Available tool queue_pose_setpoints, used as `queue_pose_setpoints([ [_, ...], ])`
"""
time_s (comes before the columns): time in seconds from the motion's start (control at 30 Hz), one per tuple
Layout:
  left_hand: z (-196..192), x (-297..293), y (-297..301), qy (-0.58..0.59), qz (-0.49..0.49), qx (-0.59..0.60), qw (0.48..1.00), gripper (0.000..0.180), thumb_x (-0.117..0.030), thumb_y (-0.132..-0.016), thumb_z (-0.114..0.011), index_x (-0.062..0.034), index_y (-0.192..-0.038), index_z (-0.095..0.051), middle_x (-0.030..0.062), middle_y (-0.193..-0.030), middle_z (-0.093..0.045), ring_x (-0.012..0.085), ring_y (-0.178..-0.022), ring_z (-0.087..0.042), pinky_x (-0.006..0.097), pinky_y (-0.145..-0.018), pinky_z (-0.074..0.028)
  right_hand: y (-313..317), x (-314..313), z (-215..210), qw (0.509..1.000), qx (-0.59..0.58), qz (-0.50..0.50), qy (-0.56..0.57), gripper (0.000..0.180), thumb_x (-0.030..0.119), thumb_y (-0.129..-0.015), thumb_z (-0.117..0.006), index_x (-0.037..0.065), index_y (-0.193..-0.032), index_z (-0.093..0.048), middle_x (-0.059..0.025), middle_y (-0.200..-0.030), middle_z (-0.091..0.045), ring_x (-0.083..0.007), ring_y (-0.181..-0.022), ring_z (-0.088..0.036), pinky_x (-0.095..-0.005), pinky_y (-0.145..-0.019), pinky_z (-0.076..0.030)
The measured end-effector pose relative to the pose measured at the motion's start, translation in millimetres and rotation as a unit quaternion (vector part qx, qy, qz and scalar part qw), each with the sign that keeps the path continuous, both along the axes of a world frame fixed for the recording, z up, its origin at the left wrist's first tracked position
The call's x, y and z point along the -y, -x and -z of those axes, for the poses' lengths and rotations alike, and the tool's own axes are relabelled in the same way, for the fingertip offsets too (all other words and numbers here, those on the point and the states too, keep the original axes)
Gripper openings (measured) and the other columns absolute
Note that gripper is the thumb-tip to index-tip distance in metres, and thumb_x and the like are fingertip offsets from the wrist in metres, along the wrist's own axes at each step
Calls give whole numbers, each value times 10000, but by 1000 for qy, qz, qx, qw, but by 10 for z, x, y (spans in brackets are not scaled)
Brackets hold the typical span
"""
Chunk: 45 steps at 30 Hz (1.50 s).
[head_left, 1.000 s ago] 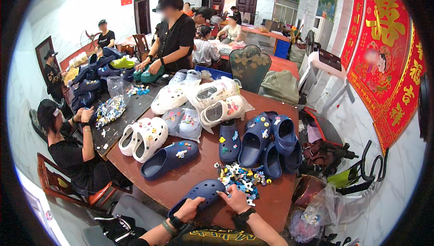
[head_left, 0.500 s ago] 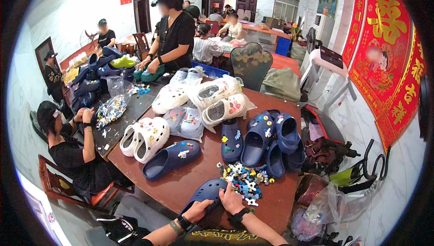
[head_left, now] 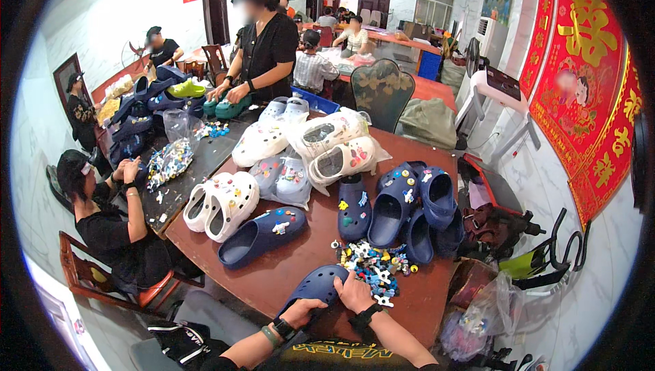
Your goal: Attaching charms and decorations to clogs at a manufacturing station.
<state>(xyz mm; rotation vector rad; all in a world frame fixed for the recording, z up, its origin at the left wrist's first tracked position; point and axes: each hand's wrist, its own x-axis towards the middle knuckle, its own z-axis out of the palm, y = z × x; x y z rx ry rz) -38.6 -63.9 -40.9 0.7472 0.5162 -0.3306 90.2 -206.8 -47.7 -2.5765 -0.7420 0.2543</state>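
Two hands on one navy clog, charms within reach

Both hands sit on a navy clog (head_left: 315, 288) at the near edge of the desk (head_left: 273, 282); the left hand (head_left: 298, 313) cups its heel end from below, grip clenched on the rim, while the right hand (head_left: 355, 294) lies over the toe end, fingers pressed on the perforated upper, whether pinching a charm I cannot tell; a heap of coloured charms (head_left: 374, 267) lies just beside the right hand; finished dark blue clogs (head_left: 402, 204) stand beyond it. Judging by this, the step is fitting charms into the clog's holes; the next move likely calls for steadying the shoe with the left while the right picks one piece from the heap.
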Motion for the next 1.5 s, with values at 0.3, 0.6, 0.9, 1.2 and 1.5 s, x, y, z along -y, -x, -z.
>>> queue_pose_setpoints([
  [0.3, -115, 74, 9, -66, 11, 23, 997, 295, -146, -813, -663, -5, -1071, -644, 76, -986, -691, 186, -826, -659, 300, -759, -525, 18, 29, 32, 999, 43, -18, -16, 497, 411, -932, -452, -82, -997, -448, -241, -646, -630, -409, -604, -640, -495, -562, -512],
  [0.6, -241, 53, 0, -83, -11, 26, 996, 280, -84, -809, -634, 12, -1072, -642, 86, -1012, -690, 206, -873, -660, 322, -809, -523, -3, -23, -127, 998, -24, 34, -40, 611, 533, -908, -476, -61, -1047, -450, -262, -712, -647, -442, -682, -647, -511, -630, -518],
  [0.9, -17, 34, 1, -16, 8, 16, 1000, 314, -71, -796, -645, 21, -1096, -626, 89, -1070, -670, 216, -961, -627, 356, -908, -475, 14, 10, 82, 997, 68, -2, -47, 439, 376, -947, -452, -59, -1006, -446, -229, -583, -605, -414, -545, -614, -505, -529, -495],
  [1.2, -121, 20, -12, -1, 14, -23, 1000, 368, -31, -775, -660, 26, -1133, -597, 88, -1090, -649, 199, -967, -610, 345, -912, -466, -2, 45, 175, 992, 104, -27, -67, 482, 333, -956, -465, -116, -1131, -457, -176, -535, -594, -352, -475, -604, -455, -446, -482],
  [1.5, -186, 44, -5, -23, -11, 42, 999, 404, -3, -759, -654, 2, -1158, -590, 83, -1117, -639, 198, -983, -606, 351, -925, -465, 79, -30, -74, 998, 11, 18, -59, 491, 440, -960, -436, -41, -1060, -461, -249, -647, -620, -432, -618, -625, -518, -569, -496],
])
